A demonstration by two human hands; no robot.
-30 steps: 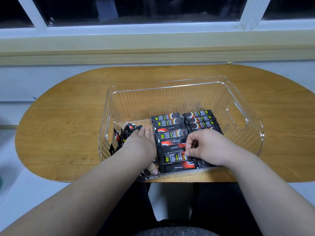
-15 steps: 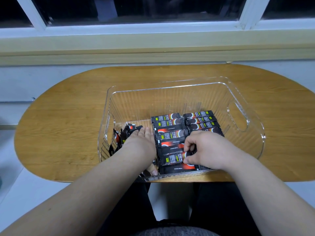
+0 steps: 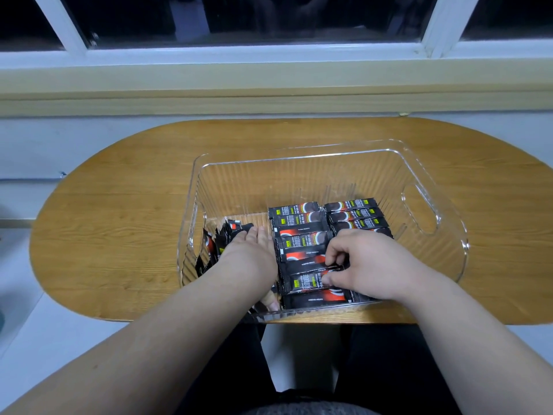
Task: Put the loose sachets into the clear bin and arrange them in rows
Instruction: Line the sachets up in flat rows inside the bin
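In the clear bin [image 3: 269,184], our right hand [image 3: 365,262] is pinching a middle-row sachet [image 3: 305,280]; our left hand [image 3: 248,256], fingers straight, is seemingly pressing upright sachets [image 3: 209,247].

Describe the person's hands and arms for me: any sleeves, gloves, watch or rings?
The left hand and right hand are bare: no gloves, and no rings that I can see. The left forearm and right forearm are uncovered to the frame's edge, with no sleeve cuff, watch or wristband in view.
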